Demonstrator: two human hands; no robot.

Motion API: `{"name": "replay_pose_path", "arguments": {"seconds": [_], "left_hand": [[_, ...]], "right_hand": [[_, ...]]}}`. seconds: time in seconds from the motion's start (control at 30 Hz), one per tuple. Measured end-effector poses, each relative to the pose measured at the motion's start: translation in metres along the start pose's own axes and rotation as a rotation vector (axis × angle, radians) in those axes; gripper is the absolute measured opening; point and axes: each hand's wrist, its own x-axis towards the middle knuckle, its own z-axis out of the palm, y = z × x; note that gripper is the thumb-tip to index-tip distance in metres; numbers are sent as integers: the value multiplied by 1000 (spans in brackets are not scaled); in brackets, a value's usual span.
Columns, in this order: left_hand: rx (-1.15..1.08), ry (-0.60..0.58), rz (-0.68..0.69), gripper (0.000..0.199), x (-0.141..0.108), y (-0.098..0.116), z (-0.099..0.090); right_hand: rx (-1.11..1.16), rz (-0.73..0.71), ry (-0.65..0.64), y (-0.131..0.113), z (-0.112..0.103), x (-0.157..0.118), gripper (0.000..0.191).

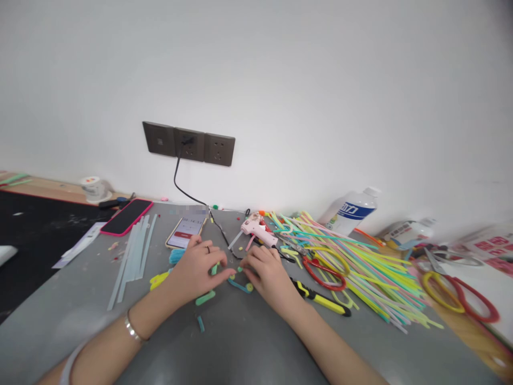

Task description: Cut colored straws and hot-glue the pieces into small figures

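My left hand (200,270) is over the middle of the grey table, fingers spread, with a green piece (215,269) beside its fingers. Close on its right, my right hand (264,270) has its thumb and fingertips together on a small green piece (240,269). Between and below the hands lies a blue curved strip (239,286) with yellow round ends. A green rolled piece (206,298) and a short blue piece (201,323) lie below my left hand. Yellow (158,280) and blue (176,256) bundles are left of it.
A pink glue gun (259,233) with a black cord lies behind my hands. Right are a yellow cutter (326,303), scissors (326,272), many colored pipe cleaners (372,272) and a white bottle (352,211). Left are glue sticks (136,251) and two phones (127,216).
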Motion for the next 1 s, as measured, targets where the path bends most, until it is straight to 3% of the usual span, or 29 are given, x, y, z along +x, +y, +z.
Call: {"name": "replay_pose_path", "arguments": {"seconds": [0.13, 0.3, 0.6, 0.83, 1.0], "left_hand": [[-47, 66, 25, 12, 1, 2, -1], [-120, 79, 58, 9, -1, 3, 3], [-203, 47, 32, 5, -1, 7, 6], [-228, 36, 21, 8, 0, 10, 6], [-296, 72, 29, 6, 0, 6, 5]], "right_hand": [[183, 25, 141, 0, -2, 1, 21], [329, -27, 198, -4, -2, 2, 17], [379, -84, 179, -11, -7, 2, 16], [403, 40, 237, -11, -1, 1, 6], [394, 8, 175, -8, -4, 2, 9]]}}
